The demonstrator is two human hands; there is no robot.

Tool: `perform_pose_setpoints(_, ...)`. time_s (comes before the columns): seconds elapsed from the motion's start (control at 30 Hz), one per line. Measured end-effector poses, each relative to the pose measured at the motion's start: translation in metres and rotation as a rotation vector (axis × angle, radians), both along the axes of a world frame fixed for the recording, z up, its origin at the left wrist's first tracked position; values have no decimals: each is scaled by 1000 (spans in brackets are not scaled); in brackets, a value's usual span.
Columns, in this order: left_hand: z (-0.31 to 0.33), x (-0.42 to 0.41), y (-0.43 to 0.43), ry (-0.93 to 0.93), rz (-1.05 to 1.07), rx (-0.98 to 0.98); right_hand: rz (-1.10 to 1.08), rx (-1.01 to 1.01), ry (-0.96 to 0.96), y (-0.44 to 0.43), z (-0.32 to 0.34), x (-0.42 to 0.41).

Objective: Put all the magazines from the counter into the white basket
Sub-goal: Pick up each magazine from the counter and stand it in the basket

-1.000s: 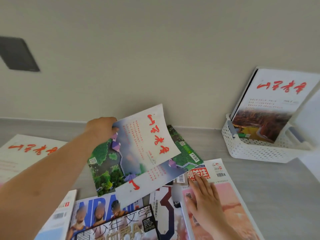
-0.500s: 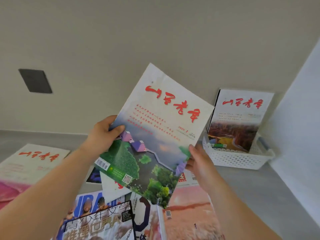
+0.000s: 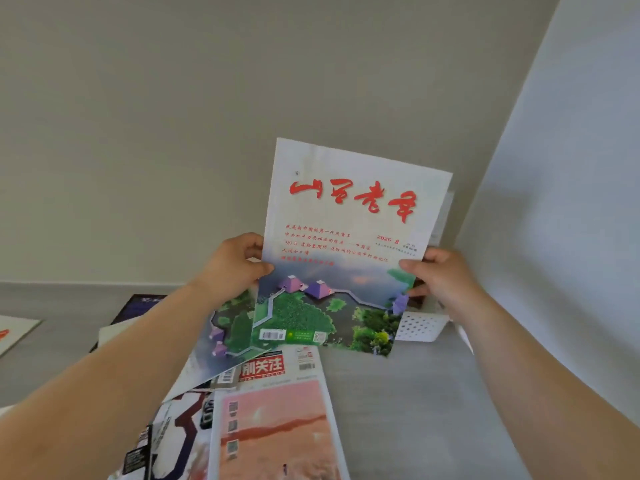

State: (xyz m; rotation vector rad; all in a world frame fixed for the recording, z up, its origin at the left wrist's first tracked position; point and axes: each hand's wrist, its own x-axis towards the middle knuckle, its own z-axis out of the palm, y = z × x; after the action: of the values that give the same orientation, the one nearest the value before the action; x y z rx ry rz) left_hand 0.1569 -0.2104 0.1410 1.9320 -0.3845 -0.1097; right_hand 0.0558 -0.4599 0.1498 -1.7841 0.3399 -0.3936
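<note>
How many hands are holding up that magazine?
2. The left hand holds the left edge of the magazine; the right hand holds its right edge. Neither is hidden.

The grey counter (image 3: 398, 403) carries a loose spread of magazines. Taking the pink-covered magazine (image 3: 277, 427) as landmark, the white basket (image 3: 420, 327) stands beyond it to the right against the wall, a patterned magazine (image 3: 180, 434) overlaps its left edge, and a dark one (image 3: 138, 306) lies farther back left.

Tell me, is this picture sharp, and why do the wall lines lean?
Head view: wide-angle lens bends the wall corner; soft daylight, no glare; the held magazine reads fairly sharp between left hand and right hand; the white basket behind is mostly hidden.
</note>
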Motion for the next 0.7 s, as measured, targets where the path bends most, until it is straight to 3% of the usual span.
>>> perform_pose_setpoints(0.1,4,12,-49,-74,39,33,-95,-46,-59,-38,11,14)
perform_pose_setpoints(0.27,3,37,-112,-12,82,14,-238,-96,-127,-93,11,40)
perform_pose_setpoints(0.43,-14,55,-155,-37,54,172,-258,-152,-95,-132,-14,59)
perform_pose_setpoints(0.7,-54,73,-177,37,60,269,-203,-24,64,-156,-59,75)
